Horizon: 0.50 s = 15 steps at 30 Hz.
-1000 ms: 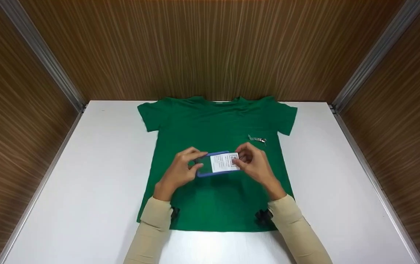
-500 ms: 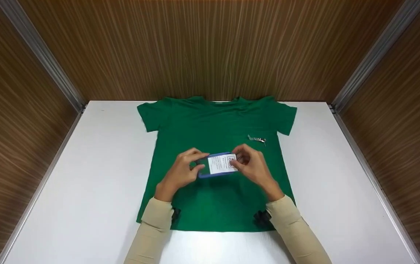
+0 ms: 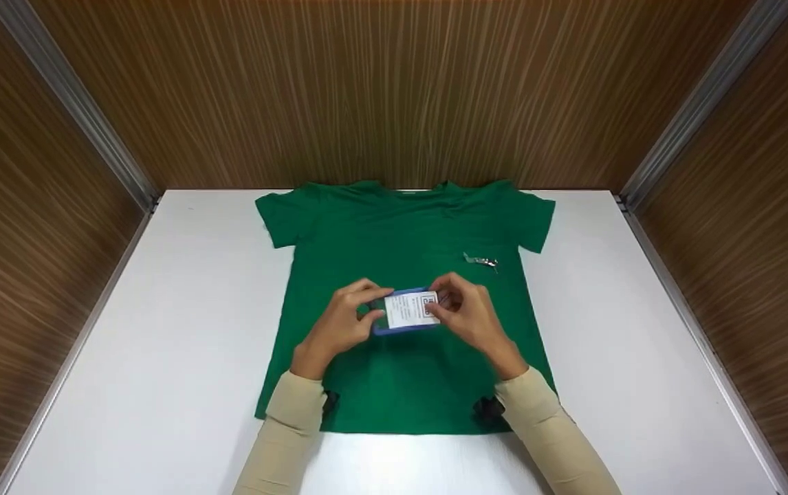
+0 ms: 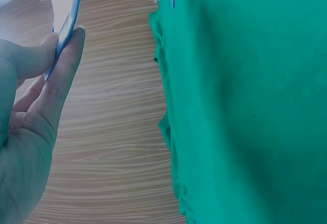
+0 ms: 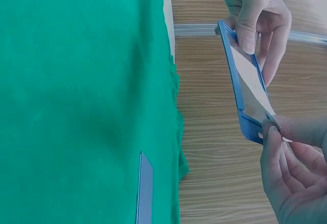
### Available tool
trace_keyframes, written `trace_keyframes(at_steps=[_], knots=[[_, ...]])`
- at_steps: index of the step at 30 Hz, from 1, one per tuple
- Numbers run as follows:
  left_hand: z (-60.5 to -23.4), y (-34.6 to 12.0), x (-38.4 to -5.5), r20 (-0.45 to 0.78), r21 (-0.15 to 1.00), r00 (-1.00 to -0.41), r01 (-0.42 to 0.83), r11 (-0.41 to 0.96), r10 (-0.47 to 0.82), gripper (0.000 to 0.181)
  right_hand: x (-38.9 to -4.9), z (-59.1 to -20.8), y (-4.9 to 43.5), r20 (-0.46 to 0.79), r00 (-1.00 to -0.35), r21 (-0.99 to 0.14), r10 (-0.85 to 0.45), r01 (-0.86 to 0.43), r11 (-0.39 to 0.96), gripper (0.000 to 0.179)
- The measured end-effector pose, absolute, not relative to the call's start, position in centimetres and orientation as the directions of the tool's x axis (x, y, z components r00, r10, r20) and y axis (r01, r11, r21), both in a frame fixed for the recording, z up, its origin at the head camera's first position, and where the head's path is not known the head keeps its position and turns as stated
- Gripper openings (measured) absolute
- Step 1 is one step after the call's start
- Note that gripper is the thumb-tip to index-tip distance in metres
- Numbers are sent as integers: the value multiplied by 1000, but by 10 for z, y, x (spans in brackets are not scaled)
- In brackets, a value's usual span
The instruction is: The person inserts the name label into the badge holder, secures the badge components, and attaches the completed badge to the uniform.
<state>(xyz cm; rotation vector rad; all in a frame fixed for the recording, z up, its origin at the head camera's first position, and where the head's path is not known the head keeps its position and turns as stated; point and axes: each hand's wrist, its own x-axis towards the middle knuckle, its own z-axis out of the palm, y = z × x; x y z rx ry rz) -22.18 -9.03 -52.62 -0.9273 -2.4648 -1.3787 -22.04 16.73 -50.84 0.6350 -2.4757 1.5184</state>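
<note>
Currently, left hand (image 3: 337, 320) pinches a blue-rimmed rectangular plastic holder (image 3: 404, 330), right hand (image 3: 473, 313) a white printed card (image 3: 408, 311). It might buckle — if pushed askew.

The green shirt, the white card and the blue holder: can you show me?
Green shirt (image 3: 397, 237): head view, bare cloth on its chest.
White card (image 3: 408, 311): head view, middle of its printed face.
Blue holder (image 5: 233, 71): right wrist view, long side of its frame.
</note>
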Motion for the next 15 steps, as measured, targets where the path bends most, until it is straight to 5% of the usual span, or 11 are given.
trace_keyframes(at_steps=[15], knots=[[-527,-89,-221,419,697,-789,597,398,450,33,-217,-506,163,405,-868,-743,-287,-495,451,17]])
